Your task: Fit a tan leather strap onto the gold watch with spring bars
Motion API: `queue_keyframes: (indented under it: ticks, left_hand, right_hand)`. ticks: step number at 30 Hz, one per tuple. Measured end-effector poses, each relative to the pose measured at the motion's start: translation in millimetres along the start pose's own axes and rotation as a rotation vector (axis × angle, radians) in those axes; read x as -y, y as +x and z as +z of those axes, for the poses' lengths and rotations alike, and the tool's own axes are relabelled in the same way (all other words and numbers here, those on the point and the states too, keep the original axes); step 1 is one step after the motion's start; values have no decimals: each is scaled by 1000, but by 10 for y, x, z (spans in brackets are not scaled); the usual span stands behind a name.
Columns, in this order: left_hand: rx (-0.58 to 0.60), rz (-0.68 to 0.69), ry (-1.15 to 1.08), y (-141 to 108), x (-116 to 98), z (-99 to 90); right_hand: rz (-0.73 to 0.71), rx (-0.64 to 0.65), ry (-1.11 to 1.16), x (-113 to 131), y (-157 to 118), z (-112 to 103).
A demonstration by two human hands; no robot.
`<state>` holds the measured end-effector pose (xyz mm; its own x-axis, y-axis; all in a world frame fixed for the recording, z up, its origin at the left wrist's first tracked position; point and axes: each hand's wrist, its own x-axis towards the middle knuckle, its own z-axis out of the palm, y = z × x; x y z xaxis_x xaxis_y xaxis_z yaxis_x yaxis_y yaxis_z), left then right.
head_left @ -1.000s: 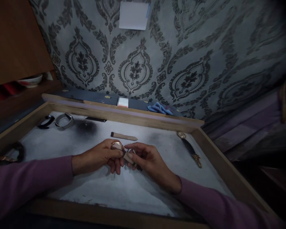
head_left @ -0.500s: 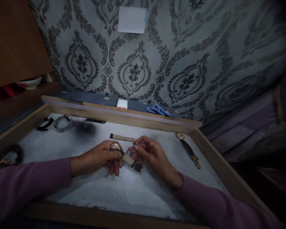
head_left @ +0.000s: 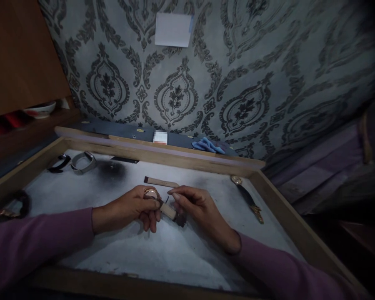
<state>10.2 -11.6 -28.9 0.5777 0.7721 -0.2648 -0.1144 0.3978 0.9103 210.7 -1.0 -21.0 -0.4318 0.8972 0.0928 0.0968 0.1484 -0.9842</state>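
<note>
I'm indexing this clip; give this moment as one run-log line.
left hand: holds watch | right hand: beside held strap, grip contents unclear | loose strap: in tray, beyond hands

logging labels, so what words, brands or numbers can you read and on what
None readable.
Small white card at the back: pixelated, unreadable.
White wall sheet: no text visible.
Loose strap: any marks too small.
Held watch in the left hand: too small and dim.
Right-side watch: dial too small.
</note>
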Motion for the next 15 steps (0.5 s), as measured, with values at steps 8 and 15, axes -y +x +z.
queue_keyframes:
  ticks: [8, 15]
  left_hand:
    - [2, -5, 4, 8, 20, -20]
    - [-13, 2, -14, -4, -28, 19]
  right_hand:
    - [-24, -1, -178, -45, -34, -7]
    - [-8, 9, -114, 14, -30, 11]
